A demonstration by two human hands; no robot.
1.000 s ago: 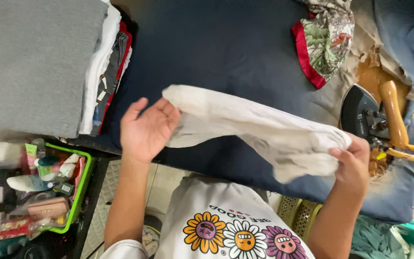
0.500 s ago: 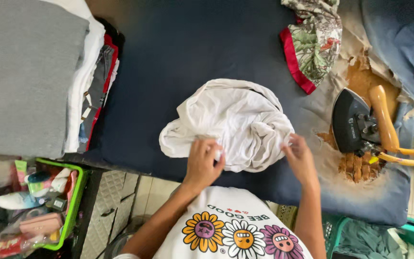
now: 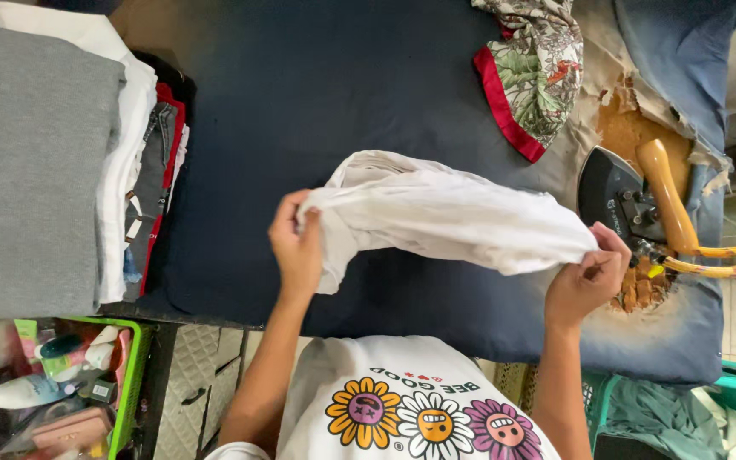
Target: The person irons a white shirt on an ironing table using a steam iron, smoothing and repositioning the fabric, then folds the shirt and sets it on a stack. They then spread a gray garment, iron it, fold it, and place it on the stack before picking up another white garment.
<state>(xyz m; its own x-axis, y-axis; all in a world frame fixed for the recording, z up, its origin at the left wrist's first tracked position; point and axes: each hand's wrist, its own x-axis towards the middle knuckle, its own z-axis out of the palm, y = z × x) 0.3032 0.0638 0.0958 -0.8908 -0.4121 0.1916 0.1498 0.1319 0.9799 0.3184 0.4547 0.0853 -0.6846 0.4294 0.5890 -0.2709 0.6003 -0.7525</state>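
Note:
A crumpled white garment (image 3: 445, 217) is stretched between both my hands above the dark blue ironing surface (image 3: 317, 94). My left hand (image 3: 297, 247) grips its left end, where the cloth bunches and folds down. My right hand (image 3: 588, 277) pinches its right end, close to the iron. The garment hangs lifted and slightly sagging in the middle.
A black iron with a wooden handle (image 3: 641, 196) rests on a torn, scorched patch at the right. A floral cloth with red trim (image 3: 534, 72) lies at the top. Folded clothes (image 3: 53, 162) are stacked at the left. A green basket of small items (image 3: 61, 392) sits below.
The garment lay bunched on the surface half a second ago with both hands on it. Now my hands have moved apart and lifted it, stretching it out.

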